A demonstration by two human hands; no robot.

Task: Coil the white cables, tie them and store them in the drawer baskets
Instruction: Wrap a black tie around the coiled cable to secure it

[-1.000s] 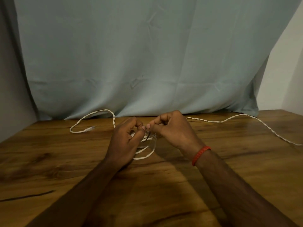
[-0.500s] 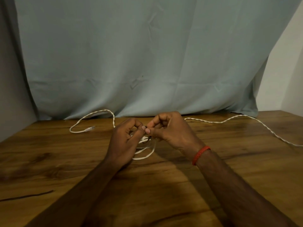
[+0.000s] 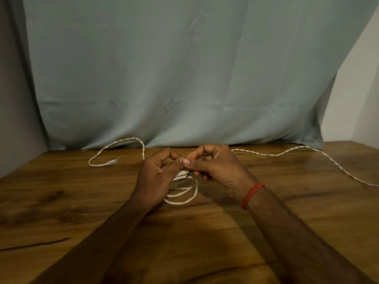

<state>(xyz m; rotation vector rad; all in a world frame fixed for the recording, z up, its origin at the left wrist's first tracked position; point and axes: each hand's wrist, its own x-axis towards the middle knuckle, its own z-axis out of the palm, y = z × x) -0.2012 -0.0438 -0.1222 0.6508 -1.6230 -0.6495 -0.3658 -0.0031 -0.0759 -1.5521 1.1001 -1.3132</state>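
- While the coiled white cable (image 3: 182,194) lies in a few flat loops on the table (image 3: 61,201), the step in hand looks like the tying: a thin dark tie (image 3: 189,173) crosses the bunched strands at the coil's far edge.
- Both hands grasp that tie. The left hand (image 3: 158,177) pinches it between thumb and forefinger, and the right hand (image 3: 217,167) pinches it from the other side, thumb tips touching just above the coil.
- Relative to the hands, the coil sits directly beneath and between them, its near loops showing below the left palm.
- Next move, as I judge it — twist or cinch the tie snugly round the strands without letting the loops spring apart, then lift the bundle away for storing. No drawer basket is in view.
- Further out, a loose white cable loop (image 3: 114,144) with a connector (image 3: 113,161) lies to the left, and a twisted white run (image 3: 287,153) trails off right — whether either joins the coil, I cannot tell.
- A red thread band (image 3: 253,194) circles the right wrist.
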